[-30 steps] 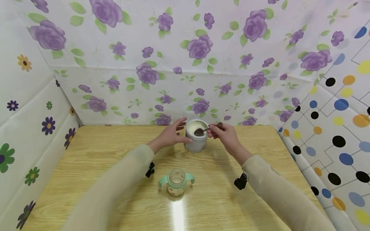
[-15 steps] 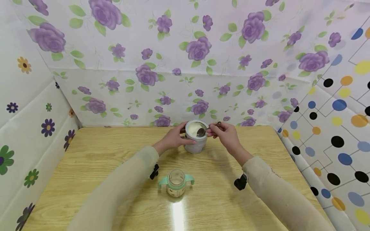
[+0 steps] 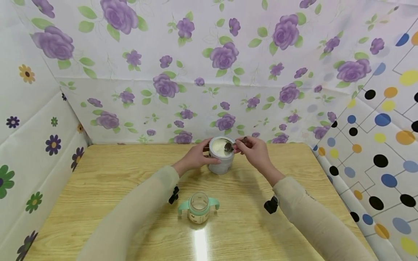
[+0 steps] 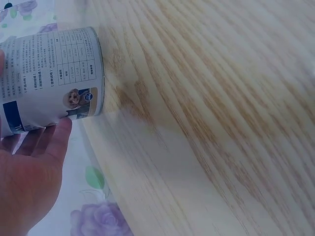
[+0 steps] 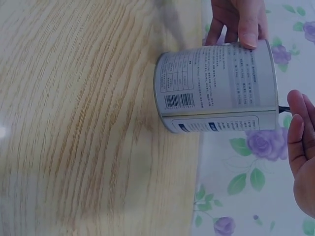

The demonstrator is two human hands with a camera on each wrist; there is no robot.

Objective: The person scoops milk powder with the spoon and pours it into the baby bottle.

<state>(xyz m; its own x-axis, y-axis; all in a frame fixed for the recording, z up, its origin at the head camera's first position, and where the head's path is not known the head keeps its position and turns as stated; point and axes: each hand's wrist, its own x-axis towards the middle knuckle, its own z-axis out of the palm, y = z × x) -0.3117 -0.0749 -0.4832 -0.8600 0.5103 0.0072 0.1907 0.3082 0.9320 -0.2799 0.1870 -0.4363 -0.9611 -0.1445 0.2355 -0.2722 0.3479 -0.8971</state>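
Note:
A metal can (image 3: 220, 167) of pale cream powder (image 3: 218, 147) stands uncovered at the back of the table. My left hand (image 3: 195, 156) grips its left side, thumb across the front and fingers behind. In the left wrist view the can's label (image 4: 78, 101) carries a small dog picture and printed text. My right hand (image 3: 256, 151) pinches a dark spoon (image 3: 229, 147) by its handle, the bowl over the powder inside the rim. From the right wrist view, the can (image 5: 216, 83) hides most of the spoon, while my right hand (image 5: 306, 152) appears beside its opening.
A clear bottle (image 3: 199, 217) with mint-green side handles stands uncapped on the wooden table (image 3: 248, 232), nearer to me. Behind the can rises a flower-printed cloth wall (image 3: 137, 108). Patterned sheets close off the left side (image 3: 29, 145) and right side (image 3: 362, 174).
My left hand has moved right and now grips the can. The spoon's bowl has shifted slightly to the right inside the can. The bottle has stayed put.

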